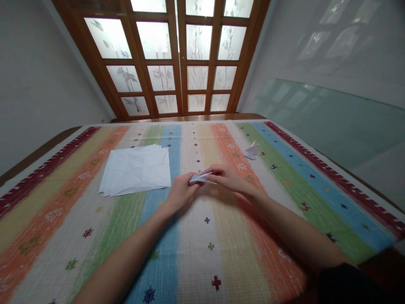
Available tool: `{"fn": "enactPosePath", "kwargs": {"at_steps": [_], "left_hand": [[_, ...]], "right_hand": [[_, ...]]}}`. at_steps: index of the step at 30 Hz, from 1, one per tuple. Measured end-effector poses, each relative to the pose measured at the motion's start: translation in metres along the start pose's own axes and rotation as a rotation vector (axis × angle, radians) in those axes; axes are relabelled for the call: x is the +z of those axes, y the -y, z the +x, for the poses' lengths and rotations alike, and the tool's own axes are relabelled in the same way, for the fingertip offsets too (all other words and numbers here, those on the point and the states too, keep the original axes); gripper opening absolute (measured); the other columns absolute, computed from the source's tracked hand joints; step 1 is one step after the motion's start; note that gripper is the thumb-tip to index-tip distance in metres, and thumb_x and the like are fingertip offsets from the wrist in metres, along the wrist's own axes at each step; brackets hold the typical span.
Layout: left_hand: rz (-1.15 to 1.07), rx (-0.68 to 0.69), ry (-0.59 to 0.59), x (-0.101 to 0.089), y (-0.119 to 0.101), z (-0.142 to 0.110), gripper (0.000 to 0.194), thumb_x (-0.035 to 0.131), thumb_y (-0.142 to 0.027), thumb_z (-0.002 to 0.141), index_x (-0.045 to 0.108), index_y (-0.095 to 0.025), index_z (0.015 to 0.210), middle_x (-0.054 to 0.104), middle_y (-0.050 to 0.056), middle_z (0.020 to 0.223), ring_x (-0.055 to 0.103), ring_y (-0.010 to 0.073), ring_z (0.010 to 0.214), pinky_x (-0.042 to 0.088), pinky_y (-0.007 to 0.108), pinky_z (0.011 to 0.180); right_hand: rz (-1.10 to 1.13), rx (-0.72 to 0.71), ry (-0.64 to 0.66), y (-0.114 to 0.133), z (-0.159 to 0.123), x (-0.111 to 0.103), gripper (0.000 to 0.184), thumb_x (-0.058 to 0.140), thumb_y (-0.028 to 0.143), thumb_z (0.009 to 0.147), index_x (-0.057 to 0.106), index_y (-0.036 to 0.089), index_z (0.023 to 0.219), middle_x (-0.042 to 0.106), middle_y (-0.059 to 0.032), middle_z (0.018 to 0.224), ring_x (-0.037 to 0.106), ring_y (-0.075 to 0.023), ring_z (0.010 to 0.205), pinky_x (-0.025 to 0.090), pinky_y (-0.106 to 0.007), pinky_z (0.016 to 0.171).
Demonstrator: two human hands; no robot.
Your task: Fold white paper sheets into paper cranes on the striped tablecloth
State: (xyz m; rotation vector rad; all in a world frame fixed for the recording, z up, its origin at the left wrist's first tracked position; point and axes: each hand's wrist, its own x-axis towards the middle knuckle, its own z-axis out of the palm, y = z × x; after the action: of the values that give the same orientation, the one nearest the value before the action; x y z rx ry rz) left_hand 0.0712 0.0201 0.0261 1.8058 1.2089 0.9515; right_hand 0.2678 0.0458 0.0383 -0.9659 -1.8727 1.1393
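Observation:
A small piece of folded white paper (202,178) with thin pointed flaps is held between my two hands, just above the middle of the table. My left hand (183,188) grips its left end with thumb and fingers. From the right, my right hand (227,177) pinches the flaps, its fingers partly covering them. To the left of my hands lies a stack of white paper sheets (137,171), creased on top and slightly fanned at the edges. A small folded paper figure (252,150) stands farther back on the right.
A striped, patterned tablecloth (207,253) covers the table. Wooden doors (181,59) with frosted, plant-patterned panes stand beyond the far edge. A glass panel (332,114) leans along the right wall.

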Motion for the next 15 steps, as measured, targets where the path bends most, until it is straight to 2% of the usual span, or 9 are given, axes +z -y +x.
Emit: {"fn": "enactPosePath", "kwargs": {"at_steps": [1,3,4,6,9,12,15], "left_hand": [[-0.104,-0.076,-0.047,0.005,0.002,-0.001,0.027,0.065,-0.043,0.076,0.068,-0.018,0.086,0.070,0.004,0.079,0.062,0.0185,0.072,0.050,0.031,0.071],[-0.357,-0.221,-0.172,0.011,0.007,-0.003,0.037,0.063,-0.053,0.075,0.064,-0.016,0.079,0.065,0.003,0.069,0.057,0.0154,0.060,0.046,0.027,0.059],[-0.470,-0.268,-0.225,0.014,0.010,-0.004,0.042,0.062,-0.057,0.075,0.061,-0.016,0.078,0.062,0.002,0.066,0.054,0.0138,0.056,0.043,0.026,0.055],[-0.593,-0.300,-0.284,0.018,0.014,-0.005,0.047,0.059,-0.064,0.074,0.057,-0.016,0.075,0.056,0.000,0.062,0.049,0.0113,0.053,0.039,0.024,0.051],[-0.572,-0.279,-0.309,0.022,0.017,-0.008,0.046,0.058,-0.063,0.077,0.055,-0.017,0.074,0.051,-0.003,0.061,0.045,0.0098,0.052,0.037,0.022,0.049],[-0.507,-0.279,-0.319,0.024,0.019,-0.010,0.039,0.057,-0.053,0.083,0.057,-0.017,0.099,0.058,-0.002,0.070,0.050,0.0102,0.054,0.041,0.022,0.052],[-0.406,-0.202,-0.301,0.023,0.018,-0.011,0.041,0.053,-0.044,0.088,0.054,-0.018,0.120,0.068,0.005,0.094,0.063,0.0155,0.079,0.050,0.026,0.070]], "right_hand": [[0.117,0.037,-0.071,-0.003,0.001,0.008,0.030,0.065,0.048,0.081,0.073,0.022,0.093,0.068,-0.0031,0.086,0.061,-0.0152,0.074,0.047,-0.028,0.069],[0.360,0.108,-0.269,-0.012,0.002,0.023,0.037,0.061,0.056,0.082,0.069,0.023,0.098,0.065,-0.0032,0.092,0.059,-0.0133,0.072,0.049,-0.027,0.066],[0.470,0.148,-0.303,-0.016,0.001,0.031,0.040,0.062,0.058,0.080,0.066,0.023,0.100,0.063,-0.0032,0.093,0.059,-0.0127,0.070,0.049,-0.027,0.065],[0.601,0.211,-0.252,-0.021,-0.003,0.046,0.042,0.069,0.055,0.075,0.063,0.023,0.100,0.063,-0.0025,0.090,0.059,-0.0123,0.067,0.050,-0.027,0.062],[0.606,0.219,-0.165,-0.022,-0.008,0.063,0.040,0.080,0.040,0.065,0.061,0.021,0.096,0.061,0.0019,0.074,0.058,-0.0117,0.061,0.048,-0.026,0.058],[0.618,0.208,-0.233,-0.019,-0.009,0.071,0.037,0.080,0.035,0.063,0.057,0.021,0.090,0.057,0.0057,0.066,0.055,-0.0105,0.055,0.046,-0.025,0.054],[0.603,0.217,-0.238,-0.017,-0.009,0.072,0.034,0.079,0.034,0.063,0.056,0.021,0.084,0.057,0.0055,0.064,0.054,-0.0104,0.054,0.046,-0.025,0.054]]}}
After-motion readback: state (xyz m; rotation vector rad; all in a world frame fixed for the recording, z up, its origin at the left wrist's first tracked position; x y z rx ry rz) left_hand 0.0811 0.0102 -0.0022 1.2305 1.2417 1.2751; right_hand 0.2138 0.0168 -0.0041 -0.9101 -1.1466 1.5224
